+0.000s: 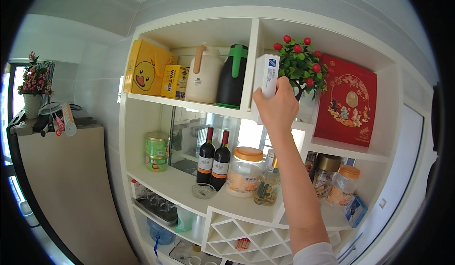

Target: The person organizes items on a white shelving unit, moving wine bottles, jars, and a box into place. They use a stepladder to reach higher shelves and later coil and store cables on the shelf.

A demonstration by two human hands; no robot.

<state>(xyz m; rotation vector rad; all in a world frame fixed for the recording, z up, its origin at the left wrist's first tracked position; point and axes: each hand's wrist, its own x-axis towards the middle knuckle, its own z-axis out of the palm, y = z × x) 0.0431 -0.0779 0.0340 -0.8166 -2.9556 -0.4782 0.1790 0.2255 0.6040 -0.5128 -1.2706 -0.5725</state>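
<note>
My right hand (279, 103) is raised to the upper shelf and grips a tall, narrow white box (267, 73) with a blue mark, thumb on one side and fingers on the other. The box stands upright beside the white divider (251, 66). Just right of it is an artificial plant (302, 64) with red berries, its stem partly hidden by the hand. Farther right, a large red box (346, 101) leans in its compartment. Left of the divider stand a black and green jug (233, 76) and a cream jug (204, 74). My left hand is out of view.
A yellow duck box (144, 69) stands at the shelf's left end. Below are two wine bottles (213, 163), a glass dish (203, 191), a large plastic jar (245, 174), a glass bottle (268, 188) and green tins (157, 151). A refrigerator (65, 186) with rackets on top stands left.
</note>
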